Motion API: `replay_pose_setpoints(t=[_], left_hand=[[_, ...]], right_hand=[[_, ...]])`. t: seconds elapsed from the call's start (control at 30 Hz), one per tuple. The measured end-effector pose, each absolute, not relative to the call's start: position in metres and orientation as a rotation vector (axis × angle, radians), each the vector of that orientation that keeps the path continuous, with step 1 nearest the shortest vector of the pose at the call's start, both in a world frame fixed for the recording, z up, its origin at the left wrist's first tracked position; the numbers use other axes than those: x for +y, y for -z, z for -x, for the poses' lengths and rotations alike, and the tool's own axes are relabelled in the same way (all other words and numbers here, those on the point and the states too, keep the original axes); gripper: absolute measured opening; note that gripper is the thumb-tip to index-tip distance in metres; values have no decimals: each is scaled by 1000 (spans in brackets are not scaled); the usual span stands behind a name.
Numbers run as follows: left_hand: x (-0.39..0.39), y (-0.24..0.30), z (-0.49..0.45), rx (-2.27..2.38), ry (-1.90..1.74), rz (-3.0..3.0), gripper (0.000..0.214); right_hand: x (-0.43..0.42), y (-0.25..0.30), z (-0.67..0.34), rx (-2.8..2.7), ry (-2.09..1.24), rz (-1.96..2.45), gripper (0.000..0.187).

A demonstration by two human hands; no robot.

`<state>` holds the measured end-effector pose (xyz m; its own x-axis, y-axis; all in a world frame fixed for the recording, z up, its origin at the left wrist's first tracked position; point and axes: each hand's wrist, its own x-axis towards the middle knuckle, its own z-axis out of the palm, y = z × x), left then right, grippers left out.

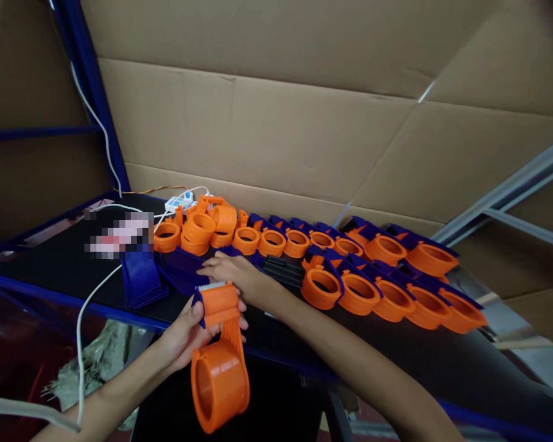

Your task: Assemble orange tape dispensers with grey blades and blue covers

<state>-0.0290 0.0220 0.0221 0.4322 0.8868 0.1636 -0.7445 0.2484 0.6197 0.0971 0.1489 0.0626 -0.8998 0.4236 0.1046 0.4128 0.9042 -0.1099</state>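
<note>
My left hand (188, 334) is closed around an orange plastic tape dispenser frame (220, 356), gripping its upper part while the round hub hangs down over the table's front edge. A small serrated blade shows at the frame's top end. My right hand (233, 273) reaches across above it, fingers curled onto a dark blue plastic part (184, 265) lying on the black table (50, 264). Whether the right hand grips that part or only rests on it is unclear.
Two rows of assembled orange-and-blue dispensers (391, 288) line the table to the right. Loose orange hubs (198, 227) pile at the back, a blue part (141, 279) lies at left. A white power strip (180, 201) and cable (87, 307) run along the left. Cardboard walls stand behind.
</note>
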Motion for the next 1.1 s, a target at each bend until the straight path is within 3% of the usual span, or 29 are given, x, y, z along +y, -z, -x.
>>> replay_pose_setpoints(t=[0.1,0.27,0.47,0.67,0.87,1.1], left_hand=[[25,-21,28,255,-1104,-712,62],[22,-19,27,292,-1112,-692,58],[21,-21,24,164,-1102,-670,60],[24,-27,26,174,-1161,-547,46],[26,-41,24,250,-1286,-474,47],[27,-48,12,283,-1421,-476,46]], right_hand=[[151,-59,-107,-2945,-48,537,34],[153,-56,-103,-2953,116,557,23],[147,-75,-106,-2806,53,564,19],[134,-105,-124,-2139,-638,740,10],[82,-121,-170,-1511,-1487,752,27],[48,-81,-199,-1168,-1856,893,29]])
